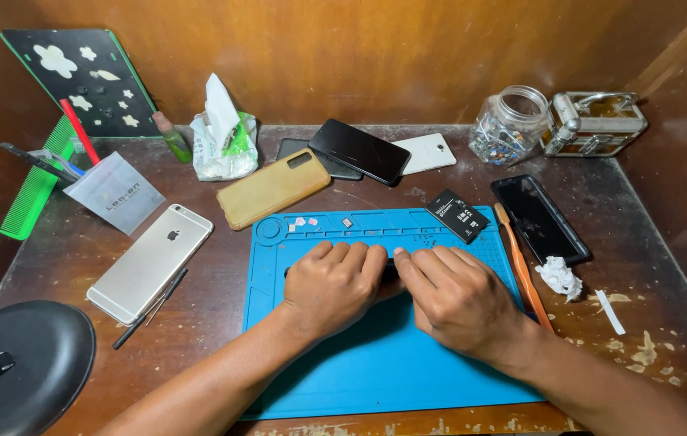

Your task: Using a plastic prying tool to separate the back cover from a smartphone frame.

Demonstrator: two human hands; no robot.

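- Now both hands, left hand (334, 284) and right hand (455, 297), press fingers closed around a dark phone (389, 270), mostly hidden, on the blue mat (376, 363).
- Risk: a slipped grip could skid it into the tiny loose parts (305, 221) nearby, scattering them across the desk (222, 274).

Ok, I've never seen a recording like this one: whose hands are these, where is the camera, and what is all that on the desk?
One picture, from a camera on the person's head, looking down. The left hand and right hand are bare and press together on a dark flat thing, mostly hidden, on a blue work mat. Around it lie a silver phone, a phone in a tan case, black phones, a small black battery, an orange pry tool and a glass jar. The desk is worn wood.
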